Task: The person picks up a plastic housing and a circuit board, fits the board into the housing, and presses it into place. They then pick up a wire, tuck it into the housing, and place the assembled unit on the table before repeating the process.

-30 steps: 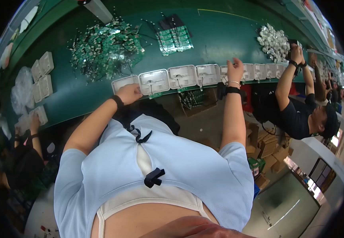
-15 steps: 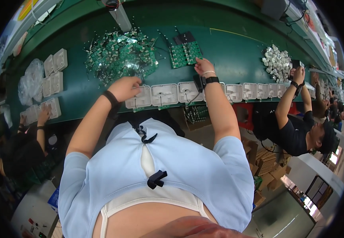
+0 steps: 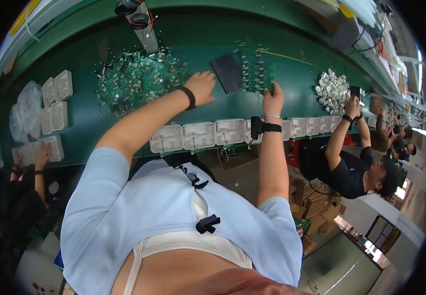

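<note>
My right hand (image 3: pixel 273 101) grips the near right corner of a green circuit board panel (image 3: pixel 258 74), thumb on top. The panel lies beside a flat black pad (image 3: pixel 227 73). My left hand (image 3: pixel 201 87) is over the table just left of the pad. Its fingers are stretched out, and nothing shows in them. Left of that hand spreads a big heap of small green circuit boards with wires (image 3: pixel 139 78). Along the table's near edge, below both hands, runs a row of white plastic housings (image 3: pixel 198 135), several with dark wires inside.
A metal post (image 3: pixel 144 34) rises behind the heap. White housings (image 3: pixel 54 118) and a clear plastic bag (image 3: pixel 26 110) lie at the left, by a co-worker's hands (image 3: pixel 41 155). At the right, a pile of small white parts (image 3: pixel 332 93) lies near another co-worker (image 3: pixel 350 167).
My right hand has shifted right with the panel, which now lies beside the black pad and leaves it uncovered. My left hand has moved from the housings farther out and right, toward the pad.
</note>
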The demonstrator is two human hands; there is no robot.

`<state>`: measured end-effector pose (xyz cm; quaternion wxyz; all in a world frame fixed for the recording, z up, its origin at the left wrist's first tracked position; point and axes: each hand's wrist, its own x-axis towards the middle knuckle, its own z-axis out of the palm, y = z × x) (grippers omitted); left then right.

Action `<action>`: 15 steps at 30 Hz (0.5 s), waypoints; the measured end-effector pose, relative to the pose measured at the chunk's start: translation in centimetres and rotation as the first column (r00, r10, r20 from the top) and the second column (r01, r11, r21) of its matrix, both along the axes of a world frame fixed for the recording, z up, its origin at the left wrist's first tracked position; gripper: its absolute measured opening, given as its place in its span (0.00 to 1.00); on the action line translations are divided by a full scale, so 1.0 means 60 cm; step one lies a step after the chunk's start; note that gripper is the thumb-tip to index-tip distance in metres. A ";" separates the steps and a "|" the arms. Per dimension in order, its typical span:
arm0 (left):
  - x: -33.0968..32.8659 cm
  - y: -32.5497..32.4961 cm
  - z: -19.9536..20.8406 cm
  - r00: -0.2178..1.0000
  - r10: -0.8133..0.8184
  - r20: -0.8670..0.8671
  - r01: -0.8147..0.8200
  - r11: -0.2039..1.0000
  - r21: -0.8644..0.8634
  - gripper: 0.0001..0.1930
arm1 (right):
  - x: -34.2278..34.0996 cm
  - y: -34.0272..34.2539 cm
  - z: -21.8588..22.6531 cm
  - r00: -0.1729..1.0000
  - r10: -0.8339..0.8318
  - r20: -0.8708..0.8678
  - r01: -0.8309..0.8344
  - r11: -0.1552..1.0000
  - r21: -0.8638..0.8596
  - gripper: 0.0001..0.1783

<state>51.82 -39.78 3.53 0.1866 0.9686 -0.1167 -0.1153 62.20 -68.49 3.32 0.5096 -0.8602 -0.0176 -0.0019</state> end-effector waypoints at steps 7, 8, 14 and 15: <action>0.053 -0.026 -0.081 0.992 -0.124 -0.001 0.124 0.990 0.068 0.44 | 0.030 0.069 0.015 0.972 0.213 0.102 -0.126 0.833 -0.539 0.20; 0.053 -0.025 -0.085 0.993 -0.118 -0.005 0.118 0.991 0.061 0.44 | 0.032 0.075 0.017 0.972 0.217 0.087 -0.131 0.816 -0.564 0.20; 0.020 -0.017 -0.088 0.977 -0.201 -0.072 0.209 0.969 0.132 0.48 | 0.007 0.079 0.025 0.953 0.295 0.063 -0.190 0.749 -0.635 0.18; 0.011 -0.014 -0.087 0.972 -0.218 -0.087 0.229 0.963 0.141 0.49 | -0.005 0.081 0.027 0.953 0.297 0.057 -0.196 0.750 -0.632 0.18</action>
